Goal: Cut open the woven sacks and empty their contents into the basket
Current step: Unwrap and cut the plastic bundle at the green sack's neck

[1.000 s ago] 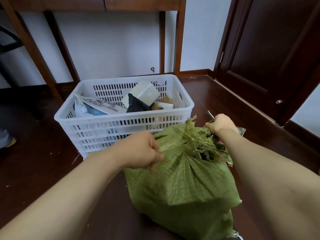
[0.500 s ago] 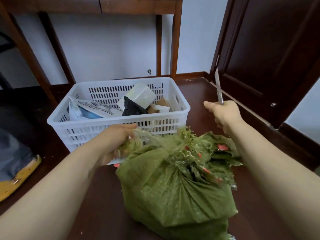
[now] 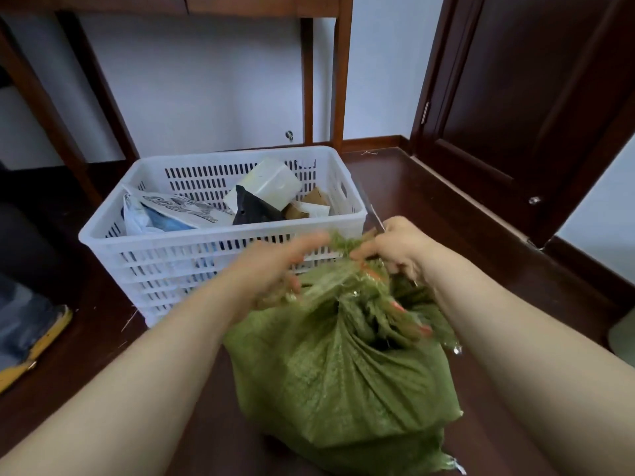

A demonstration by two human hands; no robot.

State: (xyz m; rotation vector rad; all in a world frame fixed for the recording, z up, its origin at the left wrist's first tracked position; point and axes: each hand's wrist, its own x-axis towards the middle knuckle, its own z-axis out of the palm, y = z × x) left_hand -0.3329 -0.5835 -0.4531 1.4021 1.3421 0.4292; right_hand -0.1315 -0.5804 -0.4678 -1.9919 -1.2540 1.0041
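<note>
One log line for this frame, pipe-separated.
left hand: at green sack mouth, blurred | right hand: grips knife at mouth | sack: upright, unemptied | basket: holds packages

The left hand (image 3: 275, 269) is smeared by motion, so its grip on the frayed mouth of the green sack (image 3: 343, 379) cannot be told. The knife (image 3: 374, 216) shows only a blade at 12 o'clock of the right hand (image 3: 402, 249); its handle is hidden inside that grip.

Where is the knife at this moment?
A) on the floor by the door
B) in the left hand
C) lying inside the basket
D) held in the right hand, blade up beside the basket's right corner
D: the knife sticks up out of the right hand, next to the white basket at its near right corner.
</note>
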